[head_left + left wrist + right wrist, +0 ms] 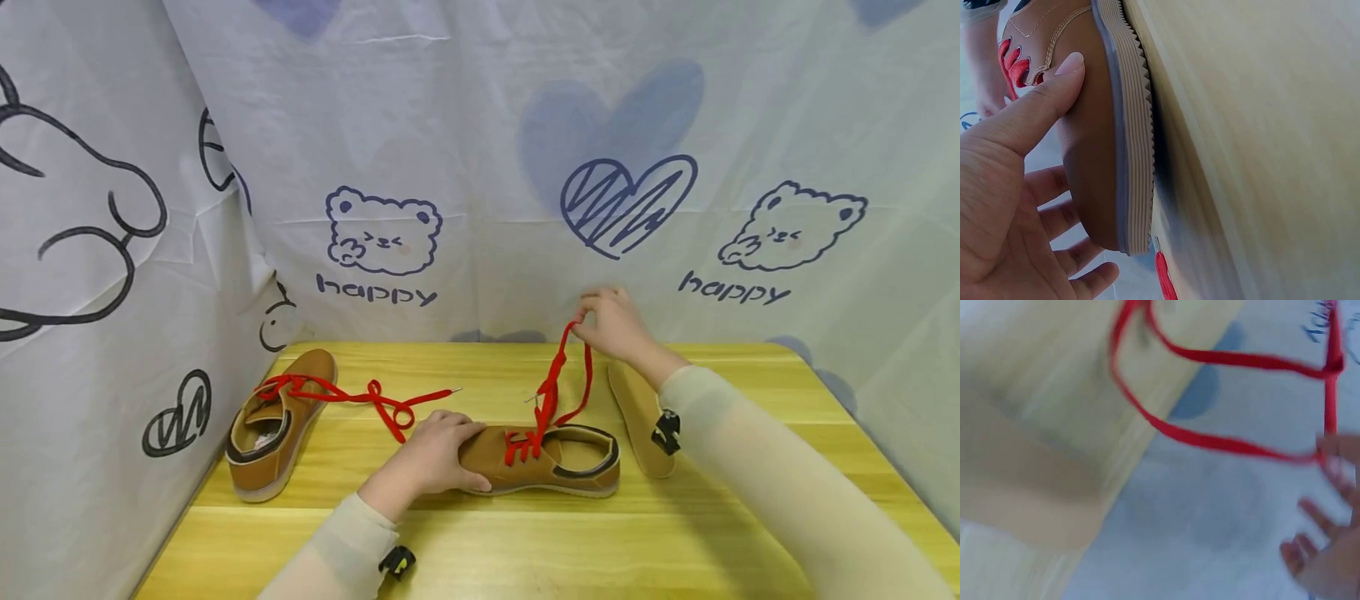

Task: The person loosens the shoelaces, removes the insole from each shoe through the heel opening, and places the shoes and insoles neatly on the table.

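A brown shoe [502, 454] lies on the table with its toe to the left. My left hand [437, 454] grips the toe, thumb on the near side and fingers over the far side; the left wrist view shows the thumb pressed on the brown upper [1094, 150] beside the ridged sole [1138, 156]. Above the shoe's heel end, my right hand [611, 325] is raised and pinches a red shoelace [551, 392] between thumb and fingertips. The lace runs up from the eyelets and hangs in a loop, also seen blurred in the right wrist view.
A second brown shoe [300, 425] stands at the left, its long red lace [348, 398] trailing toward my left hand. A tan insole [637, 417] lies right of the held shoe, partly under my right forearm. A printed white cloth [480, 167] hangs behind the wooden table [525, 550].
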Available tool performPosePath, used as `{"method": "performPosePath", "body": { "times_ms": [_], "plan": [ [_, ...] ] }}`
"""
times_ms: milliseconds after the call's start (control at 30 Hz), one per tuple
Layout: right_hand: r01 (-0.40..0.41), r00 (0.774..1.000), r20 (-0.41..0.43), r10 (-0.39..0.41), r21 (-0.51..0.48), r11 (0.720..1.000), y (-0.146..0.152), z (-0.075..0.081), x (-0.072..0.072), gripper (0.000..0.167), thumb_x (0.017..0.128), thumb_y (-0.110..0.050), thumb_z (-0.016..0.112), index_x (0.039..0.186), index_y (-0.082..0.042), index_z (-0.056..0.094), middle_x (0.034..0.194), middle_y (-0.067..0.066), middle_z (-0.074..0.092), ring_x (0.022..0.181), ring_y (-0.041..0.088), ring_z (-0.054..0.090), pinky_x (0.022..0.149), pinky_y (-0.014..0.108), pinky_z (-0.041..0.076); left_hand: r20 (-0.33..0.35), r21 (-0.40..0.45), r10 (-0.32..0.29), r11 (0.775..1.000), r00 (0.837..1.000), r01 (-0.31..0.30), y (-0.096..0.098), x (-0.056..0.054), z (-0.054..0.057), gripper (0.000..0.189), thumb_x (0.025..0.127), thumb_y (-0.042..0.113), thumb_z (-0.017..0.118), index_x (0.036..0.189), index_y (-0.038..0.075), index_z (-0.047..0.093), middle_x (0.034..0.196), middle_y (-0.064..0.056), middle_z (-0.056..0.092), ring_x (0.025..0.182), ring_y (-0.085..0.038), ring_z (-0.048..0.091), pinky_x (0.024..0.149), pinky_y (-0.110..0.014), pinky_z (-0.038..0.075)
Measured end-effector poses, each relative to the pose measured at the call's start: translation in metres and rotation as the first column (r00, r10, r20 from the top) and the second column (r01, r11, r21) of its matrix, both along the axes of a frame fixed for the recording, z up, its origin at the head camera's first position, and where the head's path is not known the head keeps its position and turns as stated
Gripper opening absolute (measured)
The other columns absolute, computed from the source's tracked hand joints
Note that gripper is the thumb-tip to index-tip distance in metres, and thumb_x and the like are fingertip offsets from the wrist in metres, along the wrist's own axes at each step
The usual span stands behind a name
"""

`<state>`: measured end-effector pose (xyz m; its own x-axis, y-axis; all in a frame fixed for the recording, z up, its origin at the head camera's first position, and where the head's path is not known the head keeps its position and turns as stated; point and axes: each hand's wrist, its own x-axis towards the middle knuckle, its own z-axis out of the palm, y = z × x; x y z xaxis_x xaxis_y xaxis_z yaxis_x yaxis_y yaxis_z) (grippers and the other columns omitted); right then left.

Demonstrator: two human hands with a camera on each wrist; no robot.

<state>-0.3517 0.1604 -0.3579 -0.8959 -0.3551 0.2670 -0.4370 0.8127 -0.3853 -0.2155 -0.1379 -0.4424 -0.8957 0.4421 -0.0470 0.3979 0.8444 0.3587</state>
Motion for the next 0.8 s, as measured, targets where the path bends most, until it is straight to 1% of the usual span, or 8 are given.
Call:
{"method": "performPosePath", "body": {
  "times_ms": [67,133,233,333,433,500,633,800],
  "plan": [
    [0.129,0.991,0.034,-0.126,-0.089,0.988,-0.003,0.011,-0.001,0.012,0.089,-0.015,0.065,0.087,-0.004,0.068,0.126,0.025,0.061,0.124,0.047,0.041,0.107,0.056,0.032,-0.001,0.000,-0.001,1.000,1.000,0.001,0.000,0.000,0.000,0.087,0.073,0.056,0.084,0.143,0.012,0.057,0.137,-0.008,0.058,0.129,-0.032,0.046,0.108,-0.053,0.037],
    [0.233,0.972,0.083,-0.222,-0.179,0.956,-0.006,0.019,-0.001,0.014,0.089,-0.017,0.062,0.089,-0.004,0.066,0.122,0.022,0.062,0.120,0.044,0.040,0.104,0.055,0.034,-0.001,0.003,-0.004,1.000,1.000,0.004,0.001,0.000,0.000,0.087,0.073,0.056,0.084,0.143,0.011,0.057,0.137,-0.008,0.058,0.129,-0.032,0.046,0.108,-0.053,0.037],
    [0.284,0.958,0.117,-0.262,-0.254,0.925,-0.011,0.028,0.001,0.016,0.090,-0.020,0.060,0.091,-0.005,0.065,0.123,0.020,0.062,0.119,0.042,0.039,0.102,0.055,0.035,-0.003,0.005,-0.008,1.000,1.000,0.008,0.002,0.000,0.000,0.087,0.074,0.056,0.084,0.143,0.011,0.057,0.137,-0.009,0.058,0.129,-0.033,0.046,0.108,-0.054,0.037],
    [0.230,0.970,0.130,-0.203,-0.243,0.942,-0.015,0.031,0.003,0.018,0.091,-0.023,0.064,0.094,-0.005,0.065,0.129,0.021,0.059,0.125,0.043,0.037,0.105,0.056,0.033,0.000,0.007,-0.004,1.000,1.000,0.004,0.002,0.001,0.001,0.087,0.073,0.056,0.084,0.143,0.011,0.057,0.138,-0.009,0.058,0.129,-0.033,0.046,0.108,-0.054,0.037],
    [0.144,0.979,0.169,-0.116,-0.163,0.976,-0.019,0.028,0.006,0.022,0.092,-0.026,0.068,0.102,-0.007,0.067,0.140,0.023,0.051,0.131,0.045,0.032,0.107,0.059,0.031,0.006,0.007,0.004,1.000,1.000,-0.004,0.002,0.002,0.003,0.087,0.073,0.056,0.084,0.143,0.011,0.057,0.138,-0.009,0.057,0.130,-0.033,0.046,0.109,-0.054,0.036],
    [0.094,0.978,0.197,-0.071,-0.110,0.989,-0.021,0.024,0.010,0.025,0.092,-0.027,0.069,0.108,-0.008,0.067,0.144,0.024,0.046,0.133,0.046,0.029,0.107,0.063,0.030,0.013,0.006,0.007,1.000,1.000,-0.007,0.002,0.002,0.003,0.087,0.073,0.056,0.084,0.143,0.011,0.057,0.138,-0.009,0.057,0.130,-0.033,0.046,0.109,-0.055,0.036],
    [0.039,0.971,0.239,-0.026,-0.050,0.998,-0.023,0.017,0.017,0.026,0.092,-0.026,0.068,0.111,-0.009,0.068,0.147,0.024,0.042,0.135,0.045,0.026,0.105,0.068,0.031,0.015,0.001,0.006,1.000,1.000,-0.006,0.002,0.002,0.004,0.087,0.074,0.056,0.084,0.143,0.011,0.057,0.139,-0.009,0.057,0.130,-0.033,0.045,0.109,-0.055,0.036],
    [-0.014,0.966,0.260,0.010,0.012,1.000,-0.024,0.013,0.028,0.029,0.093,-0.028,0.069,0.114,-0.009,0.069,0.145,0.022,0.047,0.131,0.044,0.031,0.104,0.064,0.032,0.015,0.004,0.007,1.000,1.000,-0.007,0.001,0.002,0.004,0.088,0.073,0.056,0.084,0.143,0.010,0.056,0.138,-0.009,0.057,0.130,-0.033,0.045,0.109,-0.055,0.036]
  ]
}}
